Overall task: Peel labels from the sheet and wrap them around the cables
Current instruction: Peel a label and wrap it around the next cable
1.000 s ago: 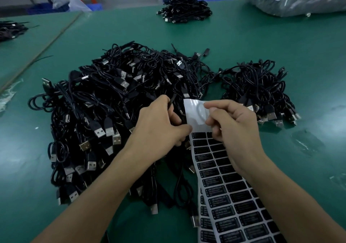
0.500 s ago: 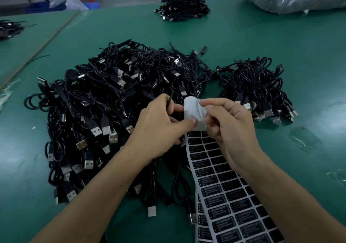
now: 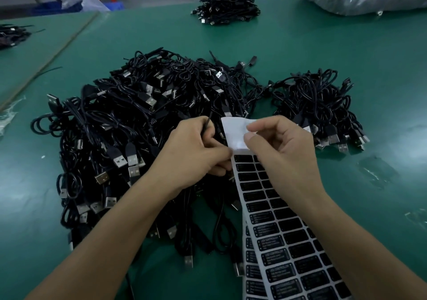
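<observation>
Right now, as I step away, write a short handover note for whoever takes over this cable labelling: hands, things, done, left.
Left hand: grips a thin black cable, thumb at the edge of the label sheet.
Right hand: pinches the sheet's bare white top.
Big cable pile lies under the left hand; a smaller pile sits to its right.
Done: the sheet's top strip is already bare of labels.
Left: peel a top-row label, wrap it round the held cable, then carry on through the pile.
</observation>
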### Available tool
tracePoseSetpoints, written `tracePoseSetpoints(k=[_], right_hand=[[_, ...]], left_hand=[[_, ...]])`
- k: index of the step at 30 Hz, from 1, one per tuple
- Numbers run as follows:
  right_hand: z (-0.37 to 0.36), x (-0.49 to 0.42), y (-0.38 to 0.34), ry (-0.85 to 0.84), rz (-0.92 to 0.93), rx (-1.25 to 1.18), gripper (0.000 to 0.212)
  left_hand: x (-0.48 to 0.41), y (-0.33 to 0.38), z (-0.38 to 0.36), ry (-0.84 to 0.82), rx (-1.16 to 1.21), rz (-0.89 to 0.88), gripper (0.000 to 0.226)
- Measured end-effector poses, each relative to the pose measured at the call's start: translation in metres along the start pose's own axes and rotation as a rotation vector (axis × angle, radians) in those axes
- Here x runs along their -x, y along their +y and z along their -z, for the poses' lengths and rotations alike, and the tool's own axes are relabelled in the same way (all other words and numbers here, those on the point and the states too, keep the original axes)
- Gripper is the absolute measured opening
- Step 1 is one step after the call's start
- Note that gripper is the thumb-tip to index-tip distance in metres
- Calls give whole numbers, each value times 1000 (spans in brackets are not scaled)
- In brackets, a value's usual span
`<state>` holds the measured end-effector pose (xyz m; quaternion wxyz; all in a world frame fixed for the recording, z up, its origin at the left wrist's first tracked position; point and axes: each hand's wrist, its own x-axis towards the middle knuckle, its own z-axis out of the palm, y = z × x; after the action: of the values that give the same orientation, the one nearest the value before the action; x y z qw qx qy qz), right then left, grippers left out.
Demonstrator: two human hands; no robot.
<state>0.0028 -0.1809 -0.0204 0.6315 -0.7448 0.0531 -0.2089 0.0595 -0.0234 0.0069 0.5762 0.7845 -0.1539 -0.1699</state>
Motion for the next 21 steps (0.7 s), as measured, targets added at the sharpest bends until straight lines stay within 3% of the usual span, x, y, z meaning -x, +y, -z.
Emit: tracePoseSetpoints(k=[3, 6, 21], right_hand=[[2, 4, -2, -35, 146, 258, 15], [1, 5, 1, -111, 94, 390, 18], [0, 6, 1, -188, 62, 321, 23]], left_hand=[[-1, -2, 0, 66, 31, -9, 44], [-2, -3, 0, 96, 59, -10, 45], [-2, 1, 6, -27, 208, 88, 50]])
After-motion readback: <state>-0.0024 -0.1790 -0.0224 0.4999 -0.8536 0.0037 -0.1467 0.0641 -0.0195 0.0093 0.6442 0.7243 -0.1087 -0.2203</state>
